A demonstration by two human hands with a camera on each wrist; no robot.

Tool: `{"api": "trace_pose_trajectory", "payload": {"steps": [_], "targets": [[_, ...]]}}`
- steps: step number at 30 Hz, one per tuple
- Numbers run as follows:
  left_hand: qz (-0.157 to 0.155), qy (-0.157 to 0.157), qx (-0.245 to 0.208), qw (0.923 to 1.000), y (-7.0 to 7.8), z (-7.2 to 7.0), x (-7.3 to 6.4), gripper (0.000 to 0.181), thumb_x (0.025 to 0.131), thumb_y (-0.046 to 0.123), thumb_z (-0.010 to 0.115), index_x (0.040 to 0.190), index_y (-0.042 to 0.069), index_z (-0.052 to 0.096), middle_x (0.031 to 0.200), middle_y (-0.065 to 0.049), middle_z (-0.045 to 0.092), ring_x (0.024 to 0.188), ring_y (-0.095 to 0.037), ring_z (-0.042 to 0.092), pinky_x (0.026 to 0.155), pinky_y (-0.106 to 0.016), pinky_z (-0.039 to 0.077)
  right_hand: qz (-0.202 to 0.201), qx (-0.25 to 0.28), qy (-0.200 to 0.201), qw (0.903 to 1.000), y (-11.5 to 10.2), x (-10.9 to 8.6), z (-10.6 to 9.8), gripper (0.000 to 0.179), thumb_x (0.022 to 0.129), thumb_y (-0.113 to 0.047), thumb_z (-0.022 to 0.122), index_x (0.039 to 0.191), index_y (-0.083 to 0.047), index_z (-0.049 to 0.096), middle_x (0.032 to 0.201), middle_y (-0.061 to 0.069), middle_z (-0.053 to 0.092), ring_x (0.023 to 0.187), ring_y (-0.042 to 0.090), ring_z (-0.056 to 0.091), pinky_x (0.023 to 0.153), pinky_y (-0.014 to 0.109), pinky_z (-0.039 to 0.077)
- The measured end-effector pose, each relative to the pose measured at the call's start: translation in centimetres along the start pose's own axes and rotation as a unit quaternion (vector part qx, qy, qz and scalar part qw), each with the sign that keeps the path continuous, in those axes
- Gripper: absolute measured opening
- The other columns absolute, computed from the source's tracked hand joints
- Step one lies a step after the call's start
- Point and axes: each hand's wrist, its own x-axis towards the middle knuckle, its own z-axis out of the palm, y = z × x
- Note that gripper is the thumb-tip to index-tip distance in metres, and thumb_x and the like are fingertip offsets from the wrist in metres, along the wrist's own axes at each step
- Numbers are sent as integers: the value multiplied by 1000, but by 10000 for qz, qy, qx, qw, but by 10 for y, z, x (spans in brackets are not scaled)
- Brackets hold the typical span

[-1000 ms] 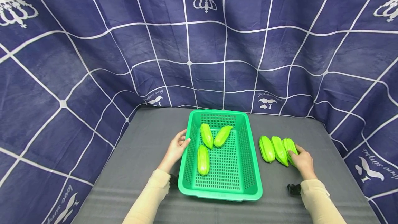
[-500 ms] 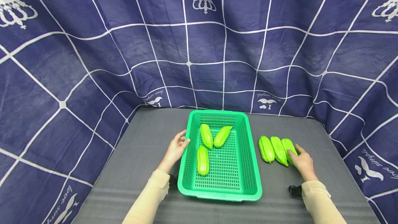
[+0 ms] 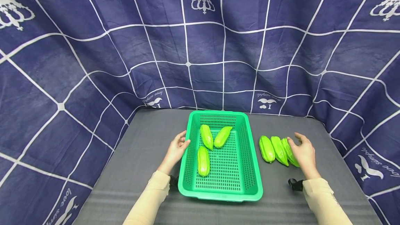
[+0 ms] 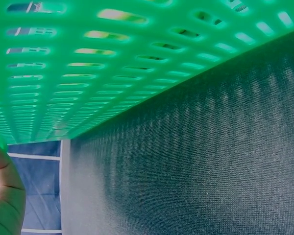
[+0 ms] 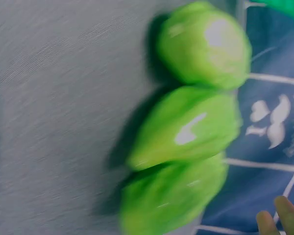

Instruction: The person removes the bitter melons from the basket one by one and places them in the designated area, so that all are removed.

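A green perforated plastic basket (image 3: 220, 197) stands mid-table with three light-green, ridged, elongated vegetables (image 3: 203, 161) inside. My left hand (image 3: 175, 150) holds its left rim, thumb at the top edge and fingers against the outer side. In the left wrist view, part of that hand (image 4: 5, 191) shows beside the slotted wall. Right of the basket, three more such vegetables (image 3: 267, 149) lie side by side on the table. Over the rightmost vegetable (image 3: 289, 150) my right hand (image 3: 304, 153) is raised with thumb and fingers spread, holding nothing. Its fingertips (image 5: 286, 213) appear apart from the vegetables in the right wrist view.
The grey cloth-covered table (image 3: 137, 141) runs up to a dark blue curtain (image 3: 206, 44) with white grid lines, which hangs at the back and both sides. A black wrist device (image 3: 295, 185) sits under the right sleeve.
My right hand has let go of the rightmost vegetable, and its thumb and fingers have spread and lifted. That vegetable leans close against its neighbour. The left hand and basket keep their places.
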Motion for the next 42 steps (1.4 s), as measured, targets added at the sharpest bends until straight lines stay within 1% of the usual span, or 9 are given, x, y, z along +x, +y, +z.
{"api": "trace_pose_trajectory", "payload": {"steps": [8,15,19,24,27,32,36,42], "targets": [[0,7,-27,10000,0,-2,-1,56,100,20,59,151,8,39,126,-21,57,81,-15,56,72,-32,44,-326,441,-9,9985,-45,-6,0,56,100,-36,55,143,-1,48,144,25,48,132,42,45,106,55,37],[82,-75,-61,9999,1,-2,-4,55,100,16,59,150,5,39,124,-22,55,75,-14,51,69,-32,42,-649,734,-87,9952,-78,-14,7,55,98,-36,59,140,-2,51,142,23,50,130,41,47,105,54,38],[124,-49,-80,9999,1,-1,-3,56,100,16,60,150,4,39,123,-22,56,74,-14,51,68,-31,42,-841,898,-107,9923,-95,-15,15,53,96,-33,63,137,-2,54,140,21,54,128,40,50,105,51,39],[126,-50,-97,9999,0,-1,-2,56,100,18,60,150,5,39,122,-21,56,75,-13,51,68,-31,42,-1062,1042,-179,9887,-116,-16,30,50,94,-30,67,133,-1,57,137,20,57,125,39,54,105,49,40],[122,-46,-96,9999,0,-1,-1,55,100,18,60,150,6,40,122,-21,55,75,-14,51,69,-32,42,-1101,1032,-335,9880,-127,-19,40,51,94,-31,67,133,-1,57,137,20,57,125,37,54,105,48,40],[121,-19,-36,9999,0,-2,0,55,100,17,60,149,5,41,121,-21,57,76,-13,53,70,-31,43,-1052,998,-702,9869,-143,-23,61,54,93,-35,67,135,-4,55,138,19,55,125,37,54,103,49,42],[106,4,40,9999,2,-2,1,55,99,17,60,149,4,41,119,-21,58,78,-14,55,70,-31,44,-1001,978,-974,9854,-152,-27,79,56,92,-35,67,137,-4,54,140,20,53,125,40,54,101,49,44],[8,-60,131,9999,4,-2,2,56,99,18,60,150,4,40,118,-19,61,83,-16,60,74,-33,48,-898,947,-1164,9846,-159,-30,102,58,90,-34,68,136,-1,54,138,23,54,123,41,54,99,50,46]]}}
